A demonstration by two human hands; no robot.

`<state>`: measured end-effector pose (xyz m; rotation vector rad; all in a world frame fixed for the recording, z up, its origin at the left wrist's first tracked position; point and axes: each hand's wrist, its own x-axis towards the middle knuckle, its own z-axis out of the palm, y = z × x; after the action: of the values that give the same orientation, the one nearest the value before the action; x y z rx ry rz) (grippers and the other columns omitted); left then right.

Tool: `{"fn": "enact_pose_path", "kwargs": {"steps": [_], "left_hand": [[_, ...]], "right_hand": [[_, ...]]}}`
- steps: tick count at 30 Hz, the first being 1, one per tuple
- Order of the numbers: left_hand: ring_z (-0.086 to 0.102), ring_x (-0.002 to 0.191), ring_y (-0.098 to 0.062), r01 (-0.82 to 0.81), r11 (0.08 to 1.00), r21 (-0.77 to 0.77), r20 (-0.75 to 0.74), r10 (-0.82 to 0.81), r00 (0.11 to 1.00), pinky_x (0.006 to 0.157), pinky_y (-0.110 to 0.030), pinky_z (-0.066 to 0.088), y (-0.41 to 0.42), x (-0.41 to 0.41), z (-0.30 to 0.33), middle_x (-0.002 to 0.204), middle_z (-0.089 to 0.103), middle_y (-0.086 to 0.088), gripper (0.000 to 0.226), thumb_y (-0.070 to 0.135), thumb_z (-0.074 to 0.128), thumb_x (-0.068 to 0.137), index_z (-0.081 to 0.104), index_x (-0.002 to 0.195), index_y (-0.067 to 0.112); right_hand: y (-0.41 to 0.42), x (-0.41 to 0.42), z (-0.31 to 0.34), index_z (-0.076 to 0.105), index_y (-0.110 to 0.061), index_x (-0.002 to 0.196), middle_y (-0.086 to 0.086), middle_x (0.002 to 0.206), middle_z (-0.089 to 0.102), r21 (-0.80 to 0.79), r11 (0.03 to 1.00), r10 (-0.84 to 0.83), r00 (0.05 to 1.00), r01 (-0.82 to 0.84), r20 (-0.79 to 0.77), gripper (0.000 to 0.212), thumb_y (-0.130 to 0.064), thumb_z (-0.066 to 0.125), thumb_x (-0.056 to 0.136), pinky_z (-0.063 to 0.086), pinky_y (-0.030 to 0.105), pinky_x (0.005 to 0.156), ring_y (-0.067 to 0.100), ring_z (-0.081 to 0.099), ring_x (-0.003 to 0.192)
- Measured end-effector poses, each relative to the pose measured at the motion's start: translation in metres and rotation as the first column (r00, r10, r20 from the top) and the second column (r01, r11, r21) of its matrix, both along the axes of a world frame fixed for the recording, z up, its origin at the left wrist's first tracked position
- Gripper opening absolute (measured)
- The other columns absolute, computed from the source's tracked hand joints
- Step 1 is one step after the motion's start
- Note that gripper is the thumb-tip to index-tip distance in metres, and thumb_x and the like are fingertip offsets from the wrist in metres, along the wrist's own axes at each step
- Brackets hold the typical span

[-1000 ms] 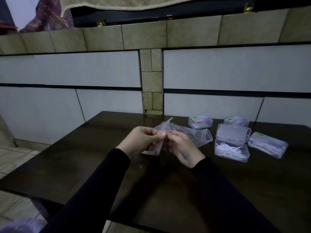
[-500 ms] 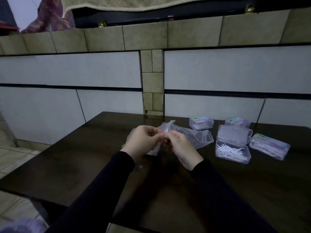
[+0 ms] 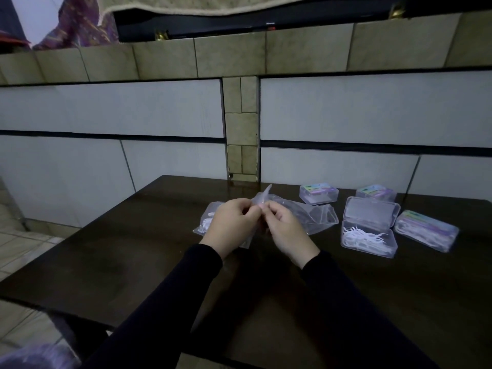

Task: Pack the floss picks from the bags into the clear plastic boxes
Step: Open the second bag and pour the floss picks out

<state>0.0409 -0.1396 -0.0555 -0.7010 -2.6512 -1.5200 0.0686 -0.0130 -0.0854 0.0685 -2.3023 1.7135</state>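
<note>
My left hand (image 3: 232, 222) and my right hand (image 3: 286, 230) meet above the dark table (image 3: 133, 262), both pinching the top edge of a clear plastic bag (image 3: 262, 201). White floss picks (image 3: 206, 225) show through a bag's lower part, left of my left hand. Another clear bag (image 3: 316, 218) lies flat behind my right hand. To the right, an open clear box (image 3: 368, 235) holds a loose pile of white floss picks, its lid tipped back.
Three closed clear boxes with coloured labels sit near the open one: one at the back (image 3: 318, 193), one behind the lid (image 3: 376, 193), one at the far right (image 3: 426, 230). A tiled wall (image 3: 346, 110) rises just behind the table. Floor tiles (image 3: 16, 249) lie left.
The bag with floss picks now shows more to the left of my left hand. Both hands keep pinching the bag's top at about the same spot.
</note>
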Motion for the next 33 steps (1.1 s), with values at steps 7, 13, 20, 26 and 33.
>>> {"fn": "enact_pose_path", "kwargs": {"steps": [7, 13, 20, 26, 33], "left_hand": [[0.044, 0.058, -0.011, -0.262, 0.939, 0.221, -0.076, 0.285, 0.956, 0.044, -0.009, 0.035, -0.025, -0.022, 0.006, 0.069, 0.053, -0.007, 0.025, 0.018, 0.052, 0.094, 0.059, 0.077, 0.002], [0.044, 0.054, -0.006, -0.208, 0.972, 0.108, -0.169, 0.224, 0.960, 0.045, -0.009, 0.035, -0.022, -0.014, 0.005, 0.063, 0.052, 0.002, 0.025, 0.018, 0.052, 0.093, 0.057, 0.070, 0.011], [0.043, 0.053, -0.006, -0.166, 0.985, 0.055, -0.196, 0.174, 0.965, 0.049, -0.015, 0.033, -0.027, -0.016, 0.005, 0.059, 0.050, 0.005, 0.030, 0.023, 0.051, 0.094, 0.054, 0.064, 0.017], [0.056, 0.064, -0.004, -0.121, 0.980, 0.156, -0.137, 0.143, 0.980, 0.060, -0.022, 0.045, -0.026, -0.017, 0.000, 0.070, 0.062, 0.006, 0.034, 0.043, 0.049, 0.096, 0.065, 0.079, 0.018], [0.045, 0.113, -0.025, -0.332, 0.878, -0.344, -0.078, 0.326, 0.942, 0.085, -0.033, 0.034, -0.045, -0.059, -0.043, 0.120, 0.056, -0.006, 0.043, 0.045, 0.046, 0.090, 0.048, 0.127, 0.022]], "right_hand": [[0.015, 0.000, -0.001, 0.059, -0.017, 0.072, -0.005, 0.065, 0.057, 0.121, 0.979, -0.152, 0.982, 0.165, -0.114, 0.022, -0.017, 0.056, 0.094, 0.041, 0.007, 0.056, -0.006, 0.054, 0.057], [0.016, 0.000, -0.002, 0.060, -0.020, 0.067, -0.006, 0.065, 0.059, 0.266, 0.940, -0.197, 0.977, 0.212, -0.084, 0.025, -0.021, 0.059, 0.092, 0.037, 0.012, 0.058, -0.002, 0.055, 0.060], [0.019, 0.007, 0.000, 0.054, -0.017, 0.067, -0.007, 0.063, 0.051, 0.354, 0.906, -0.166, 0.964, 0.232, -0.207, 0.022, -0.009, 0.066, 0.084, 0.040, 0.010, 0.058, -0.005, 0.050, 0.058], [0.011, 0.008, -0.003, 0.071, -0.019, 0.085, -0.007, 0.073, 0.066, 0.382, 0.867, -0.174, 0.913, 0.320, -0.368, 0.022, -0.033, 0.056, 0.094, 0.049, 0.018, 0.060, 0.002, 0.060, 0.067], [0.003, 0.020, -0.001, 0.071, -0.022, 0.083, -0.009, 0.073, 0.067, 0.411, 0.883, -0.225, 0.973, 0.229, -0.058, 0.021, -0.041, 0.063, 0.088, 0.046, 0.011, 0.061, -0.002, 0.061, 0.068]]}}
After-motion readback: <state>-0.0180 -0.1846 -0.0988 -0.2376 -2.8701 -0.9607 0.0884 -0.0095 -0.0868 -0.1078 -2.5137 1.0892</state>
